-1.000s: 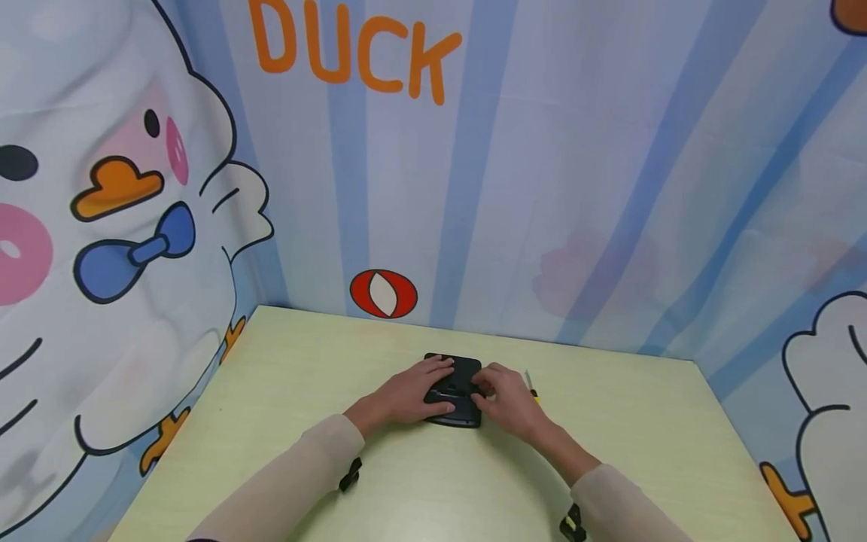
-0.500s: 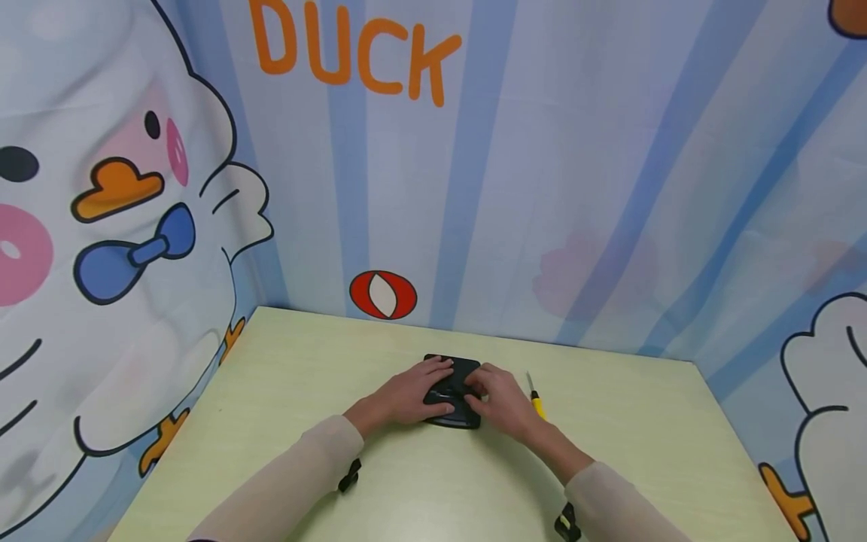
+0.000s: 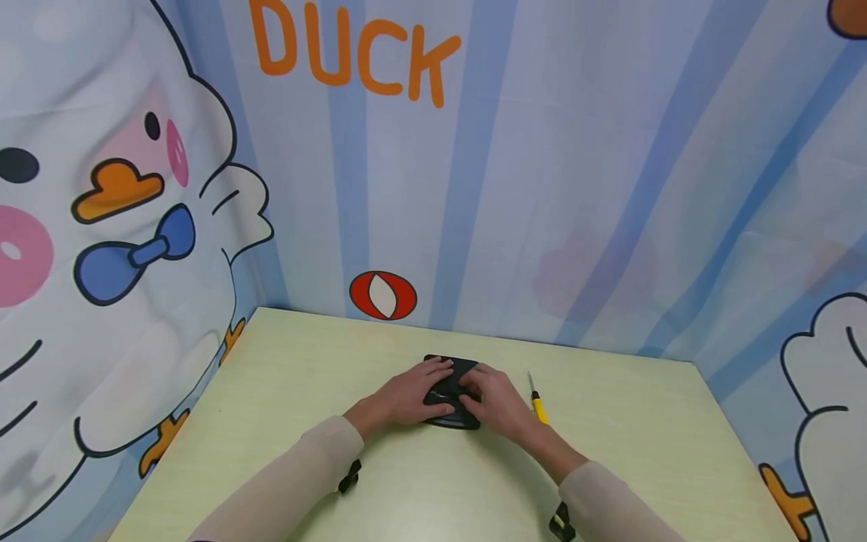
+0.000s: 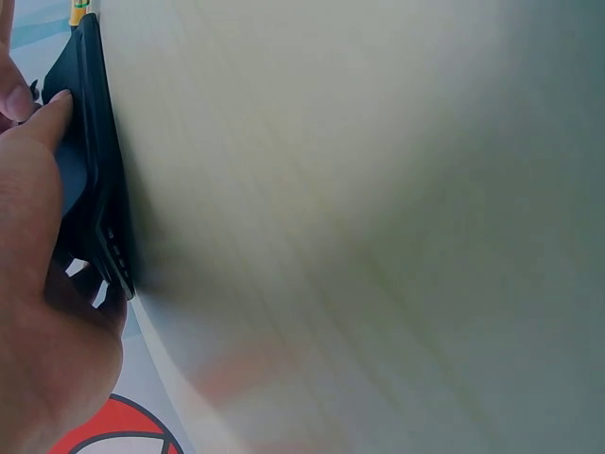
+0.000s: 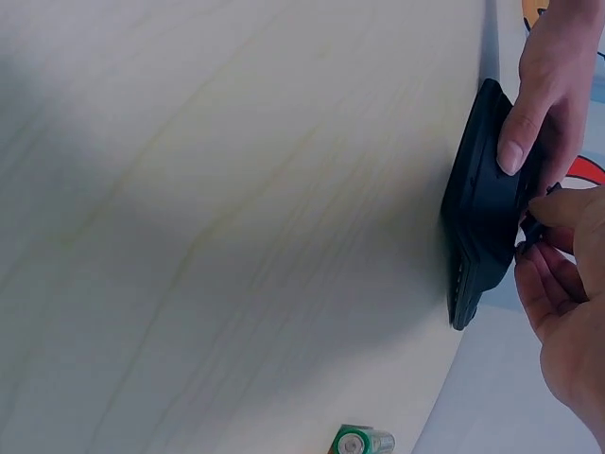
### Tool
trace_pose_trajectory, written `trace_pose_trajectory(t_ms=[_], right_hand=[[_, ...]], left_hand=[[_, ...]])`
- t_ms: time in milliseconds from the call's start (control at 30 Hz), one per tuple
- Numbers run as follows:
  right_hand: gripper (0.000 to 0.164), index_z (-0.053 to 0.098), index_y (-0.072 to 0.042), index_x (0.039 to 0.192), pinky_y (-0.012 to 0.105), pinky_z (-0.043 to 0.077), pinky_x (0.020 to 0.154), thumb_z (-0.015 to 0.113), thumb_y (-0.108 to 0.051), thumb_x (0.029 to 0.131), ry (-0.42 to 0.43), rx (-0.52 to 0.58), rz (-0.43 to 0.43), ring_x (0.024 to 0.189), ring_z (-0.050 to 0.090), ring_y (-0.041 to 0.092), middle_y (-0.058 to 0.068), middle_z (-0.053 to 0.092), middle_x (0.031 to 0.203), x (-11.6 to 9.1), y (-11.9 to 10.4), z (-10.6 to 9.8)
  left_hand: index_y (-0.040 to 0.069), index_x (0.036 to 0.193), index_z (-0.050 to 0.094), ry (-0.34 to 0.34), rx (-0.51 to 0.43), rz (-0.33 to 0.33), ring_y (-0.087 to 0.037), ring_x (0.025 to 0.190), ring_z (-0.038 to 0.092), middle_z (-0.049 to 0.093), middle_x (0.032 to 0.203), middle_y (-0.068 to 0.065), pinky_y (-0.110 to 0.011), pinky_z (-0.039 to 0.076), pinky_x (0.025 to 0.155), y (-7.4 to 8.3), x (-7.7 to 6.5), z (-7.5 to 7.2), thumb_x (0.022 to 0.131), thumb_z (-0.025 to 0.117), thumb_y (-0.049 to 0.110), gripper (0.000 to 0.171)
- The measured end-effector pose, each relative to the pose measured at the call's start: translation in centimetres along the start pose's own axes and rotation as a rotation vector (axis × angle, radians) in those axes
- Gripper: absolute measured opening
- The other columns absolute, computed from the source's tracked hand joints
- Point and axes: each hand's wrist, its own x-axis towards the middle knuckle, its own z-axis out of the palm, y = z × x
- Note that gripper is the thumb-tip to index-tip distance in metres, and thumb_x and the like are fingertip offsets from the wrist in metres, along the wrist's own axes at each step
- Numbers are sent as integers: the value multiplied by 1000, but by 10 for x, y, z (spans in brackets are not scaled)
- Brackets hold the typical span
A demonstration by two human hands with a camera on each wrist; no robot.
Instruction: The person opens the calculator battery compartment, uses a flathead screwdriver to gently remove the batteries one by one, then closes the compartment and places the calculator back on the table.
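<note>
A flat black device [image 3: 452, 374] with rounded corners lies mid-table; its exact kind is unclear. My left hand [image 3: 404, 393] holds it from the left, with the fingers over its far half and the thumb [image 5: 511, 157] on its top nearer me. My right hand [image 3: 500, 399] is above its right side, thumb and fingertips together. The right wrist view shows these fingertips pinching a small dark piece [image 5: 532, 230] just over the device. What this piece is cannot be made out. The right fingers partly hide the device's right edge.
A screwdriver [image 3: 539, 406] with a yellow handle lies right of my right hand. Low in the right wrist view, a green and silver cylinder [image 5: 353, 442] that looks like a battery lies on the table [image 3: 339, 339]. A printed curtain [image 3: 528, 188] stands behind.
My right hand has shifted slightly left over the device, so more of the yellow screwdriver handle shows beside it. My left hand and the device have stayed put.
</note>
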Motion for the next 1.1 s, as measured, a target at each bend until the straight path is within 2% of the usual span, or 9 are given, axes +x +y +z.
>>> trace_pose_trajectory(t_ms=[233, 700, 1100], right_hand=[[19, 75, -6, 109, 37, 61, 81, 83, -9, 92, 11, 2, -42, 91, 67, 16, 6, 68, 108, 2, -3, 2], [20, 75, -5, 108, 39, 60, 85, 85, -9, 91, 17, -88, -122, 91, 64, 18, 7, 66, 109, 5, -2, 8], [17, 76, -6, 107, 41, 59, 93, 84, -9, 92, 8, -136, -171, 100, 64, 22, 7, 67, 109, 6, -1, 10]], left_hand=[[12, 164, 41, 4, 2, 0, -26, 161, 23, 34, 172, -2, -48, 35, 124, -1, 1, 1, 103, 62, 57, 79], [13, 164, 41, 5, 1, 3, -26, 161, 24, 34, 172, -3, -49, 35, 124, -3, 1, 3, 103, 63, 56, 78], [12, 165, 40, 8, -6, 12, -26, 161, 24, 33, 172, -3, -49, 34, 124, -5, 2, 4, 103, 62, 57, 79]])
